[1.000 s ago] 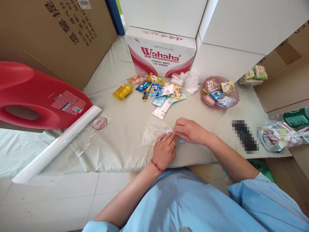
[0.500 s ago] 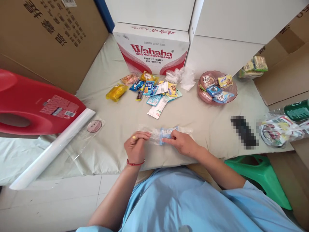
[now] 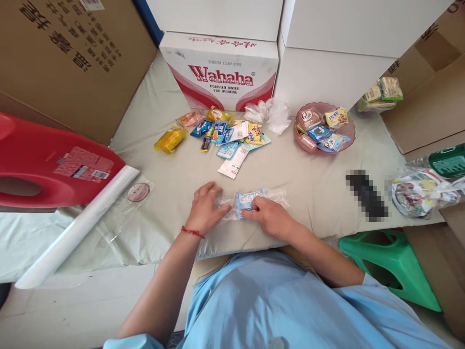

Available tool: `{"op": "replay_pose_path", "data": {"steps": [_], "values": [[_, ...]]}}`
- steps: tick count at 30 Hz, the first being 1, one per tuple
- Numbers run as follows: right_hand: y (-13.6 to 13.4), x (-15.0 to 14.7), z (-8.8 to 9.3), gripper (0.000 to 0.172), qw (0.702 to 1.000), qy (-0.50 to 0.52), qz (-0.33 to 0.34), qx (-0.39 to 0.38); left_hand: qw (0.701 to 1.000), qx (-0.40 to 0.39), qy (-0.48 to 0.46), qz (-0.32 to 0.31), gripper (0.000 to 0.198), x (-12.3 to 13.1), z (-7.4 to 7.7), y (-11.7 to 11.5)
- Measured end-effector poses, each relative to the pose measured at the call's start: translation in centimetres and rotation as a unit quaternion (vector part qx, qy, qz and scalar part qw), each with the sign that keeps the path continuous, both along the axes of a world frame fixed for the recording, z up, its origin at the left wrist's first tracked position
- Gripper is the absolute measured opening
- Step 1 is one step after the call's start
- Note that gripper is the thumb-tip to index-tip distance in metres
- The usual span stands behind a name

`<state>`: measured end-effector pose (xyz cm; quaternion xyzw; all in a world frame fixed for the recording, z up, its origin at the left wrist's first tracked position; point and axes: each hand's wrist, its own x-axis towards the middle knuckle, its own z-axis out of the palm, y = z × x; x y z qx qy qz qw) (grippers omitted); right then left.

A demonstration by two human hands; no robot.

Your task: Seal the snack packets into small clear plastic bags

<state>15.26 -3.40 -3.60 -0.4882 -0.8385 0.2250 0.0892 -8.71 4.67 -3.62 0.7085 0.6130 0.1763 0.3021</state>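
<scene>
A clear plastic bag (image 3: pixel 276 196) lies on the pale cloth surface (image 3: pixel 181 179), with a small blue snack packet (image 3: pixel 246 201) inside it. My left hand (image 3: pixel 206 209) presses down on the left end of the bag, fingers closed on the plastic. My right hand (image 3: pixel 269 217) pinches the blue packet through the bag. A red string circles my left wrist.
Several loose snack packets (image 3: pixel 225 133) lie behind, before a Wahaha carton (image 3: pixel 221 72). A pink bowl (image 3: pixel 324 132) of snacks sits at the right. A white roll (image 3: pixel 78 228), red plastic stool (image 3: pixel 47 165), green stool (image 3: pixel 392 266), dark blurred object (image 3: pixel 366 194) and cardboard boxes surround the surface.
My left hand has moved right and forward along the bag, toward the blue packet. The view has tilted slightly downward.
</scene>
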Motion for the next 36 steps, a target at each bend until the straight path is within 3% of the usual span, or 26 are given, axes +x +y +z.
{"op": "replay_pose_path", "data": {"steps": [2, 6, 9, 12, 14, 17, 21, 23, 25, 28, 30, 33, 34, 36], "values": [[0.0, 0.7, -0.2, 0.035, 0.999, 0.053, 0.011, -0.002, 0.998, -0.031, 0.035, -0.029, 0.029, -0.6, 0.9, -0.8], [-0.1, 1.8, -0.9, 0.041, 0.987, 0.151, 0.05, 0.022, 0.992, -0.1, -0.064, 0.048, 0.029, -0.6, 3.2, -2.7], [-0.4, 1.9, -1.1, 0.046, 0.981, 0.185, 0.053, 0.035, 0.964, -0.126, -0.221, 0.078, 0.035, 1.8, 4.3, -3.8], [-0.7, 2.0, -0.5, 0.043, 0.979, 0.196, 0.045, 0.02, 0.95, -0.118, -0.289, 0.02, 0.033, 5.1, 4.1, -4.5], [-1.0, 2.5, 0.1, 0.039, 0.976, 0.213, 0.044, 0.002, 0.967, -0.055, -0.244, -0.053, 0.031, 6.7, 3.3, -4.9], [-1.4, 4.2, 0.8, 0.034, 0.968, 0.247, 0.024, -0.022, 0.981, 0.078, -0.103, -0.144, 0.033, 7.9, 1.8, -5.6], [-1.6, 6.0, 0.6, 0.031, 0.961, 0.172, -0.21, 0.053, 0.963, 0.175, 0.05, -0.196, 0.027, 8.2, 0.9, -6.3], [-1.5, 6.2, 0.1, 0.038, 0.95, 0.093, -0.282, 0.094, 0.956, 0.197, 0.093, -0.197, 0.023, 8.3, 1.1, -6.5], [-1.4, 6.2, -0.3, 0.036, 0.954, 0.053, -0.281, 0.087, 0.952, 0.209, 0.117, -0.19, 0.021, 8.2, 1.4, -6.5], [-1.3, 6.1, -0.1, 0.012, 0.958, 0.106, -0.265, 0.04, 0.947, 0.219, 0.129, -0.195, 0.021, 8.0, 1.5, -6.7], [-0.8, 5.6, 0.6, 0.014, 0.94, 0.204, -0.273, -0.026, 0.943, 0.226, 0.132, -0.206, 0.023, 7.8, 1.1, -6.8], [1.0, 3.6, 1.3, 0.021, 0.886, 0.345, -0.274, -0.142, 0.94, 0.225, 0.126, -0.225, 0.028, 7.6, 0.3, -6.8], [1.9, 2.6, 1.4, 0.02, 0.876, 0.367, -0.271, -0.157, 0.94, 0.22, 0.121, -0.231, 0.029, 7.6, 0.1, -6.6], [3.7, 0.4, 1.2, 0.013, 0.883, 0.363, -0.262, -0.139, 0.943, 0.204, 0.106, -0.242, 0.03, 7.4, -0.2, -6.3]]}}
